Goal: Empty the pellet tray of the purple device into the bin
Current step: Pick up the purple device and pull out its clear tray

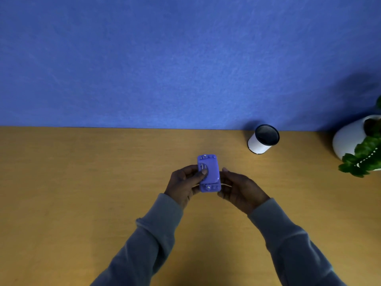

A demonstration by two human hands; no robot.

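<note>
Against a blue wall, above the tan wooden counter (pixel 82 182), the left hand (pixel 183 183) and right hand (pixel 240 187) close around the small purple plastic device (pixel 208 173); the white cylindrical bin (pixel 260 141) stands well apart.

Office-type desk setting, probably a partitioned workstation. A wood-grain laminate desktop (pixel 82 182) abuts a blue, felt-like panel (pixel 165 58) of the kind used as a desk divider, which fills the upper view. Near the panel stands a small white cylindrical bin (pixel 260 144) with a dark rim; at the right edge, a white rounded planter (pixel 348 139) holds a green leafy plant (pixel 365 159), partly cropped.
</note>
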